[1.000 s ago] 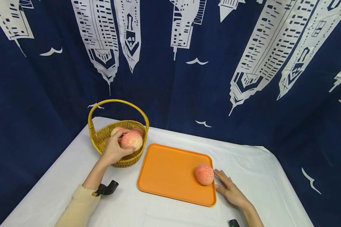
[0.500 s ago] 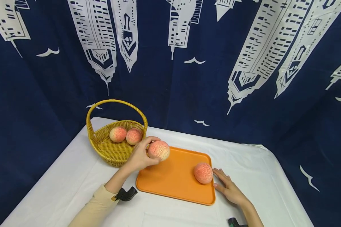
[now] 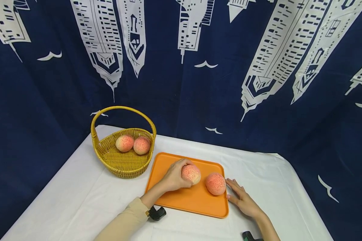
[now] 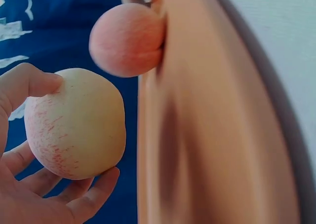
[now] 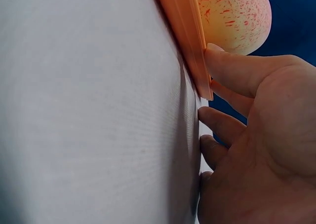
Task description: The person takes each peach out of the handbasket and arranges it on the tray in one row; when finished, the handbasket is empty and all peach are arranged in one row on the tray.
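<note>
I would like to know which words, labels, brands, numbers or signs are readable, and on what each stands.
None: no readable text on peaches, basket or orange tray.
The blue curtain shows white buildings and birds, no legible letters.
Any marks on the black wrist devices are too small to read.

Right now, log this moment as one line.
left hand: holds peach above orange tray; right hand: touches tray rim; on tray: another peach; in basket: two peaches

Navy fabric backdrop across rear and both sides, soft vertical folds. White buildings printed upside down, white gulls scattered among them. White-covered table in front, faint creases. Light soft, even.
</note>
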Demonstrator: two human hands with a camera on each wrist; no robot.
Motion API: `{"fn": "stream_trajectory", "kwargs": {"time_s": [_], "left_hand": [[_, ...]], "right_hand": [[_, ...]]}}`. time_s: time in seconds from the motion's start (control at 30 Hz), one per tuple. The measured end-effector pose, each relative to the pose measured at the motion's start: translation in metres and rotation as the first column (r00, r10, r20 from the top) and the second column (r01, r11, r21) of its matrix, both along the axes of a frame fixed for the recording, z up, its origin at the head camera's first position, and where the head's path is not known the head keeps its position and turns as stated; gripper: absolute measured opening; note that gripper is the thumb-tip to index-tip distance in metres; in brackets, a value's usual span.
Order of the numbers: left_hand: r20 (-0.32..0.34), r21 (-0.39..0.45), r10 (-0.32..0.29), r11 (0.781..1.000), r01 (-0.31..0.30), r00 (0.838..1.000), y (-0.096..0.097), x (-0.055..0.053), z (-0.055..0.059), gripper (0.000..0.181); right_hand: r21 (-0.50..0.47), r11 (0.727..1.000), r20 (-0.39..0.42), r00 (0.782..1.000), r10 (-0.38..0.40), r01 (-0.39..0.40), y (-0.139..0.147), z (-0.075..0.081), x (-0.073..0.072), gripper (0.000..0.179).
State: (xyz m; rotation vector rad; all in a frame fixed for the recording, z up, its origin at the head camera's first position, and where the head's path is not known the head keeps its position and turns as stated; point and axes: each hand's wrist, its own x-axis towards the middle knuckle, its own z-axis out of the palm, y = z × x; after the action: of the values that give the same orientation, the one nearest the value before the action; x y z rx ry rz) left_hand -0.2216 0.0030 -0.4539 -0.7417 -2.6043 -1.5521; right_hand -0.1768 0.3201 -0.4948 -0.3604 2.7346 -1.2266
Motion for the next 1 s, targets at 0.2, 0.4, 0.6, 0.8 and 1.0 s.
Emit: {"fn": "stream_trajectory", "kwargs": {"time_s": [0.2,0.4,0.6,0.8,1.0], "left_hand": [[0.006,-0.054,-0.027,0.998,0.028,1.0,0.013,-0.004,-0.013,0.058],[0.001,-0.08,-0.042,0.996,0.042,0.999,0.019,-0.006,-0.021,0.057],[-0.006,-0.085,-0.052,0.995,0.051,0.999,0.023,-0.007,-0.023,0.059],[0.014,-0.088,-0.064,0.994,0.065,0.998,0.025,-0.007,-0.022,0.061],[0.026,-0.094,-0.078,0.992,0.08,0.997,0.025,-0.008,-0.022,0.062]], "right_hand": [[-0.01,1.0,0.009,1.0,0.0,0.0,0.0,-0.001,0.0,0.062],[-0.001,1.0,0.02,1.0,-0.007,0.007,-0.001,0.0,-0.001,0.062],[0.004,1.0,0.007,1.0,-0.001,0.001,0.0,0.001,-0.001,0.062],[-0.005,1.0,0.007,1.0,0.002,-0.002,-0.001,0.001,0.0,0.062],[0.0,1.0,0.009,1.0,-0.004,0.004,-0.001,0.001,0.0,0.062]]}}
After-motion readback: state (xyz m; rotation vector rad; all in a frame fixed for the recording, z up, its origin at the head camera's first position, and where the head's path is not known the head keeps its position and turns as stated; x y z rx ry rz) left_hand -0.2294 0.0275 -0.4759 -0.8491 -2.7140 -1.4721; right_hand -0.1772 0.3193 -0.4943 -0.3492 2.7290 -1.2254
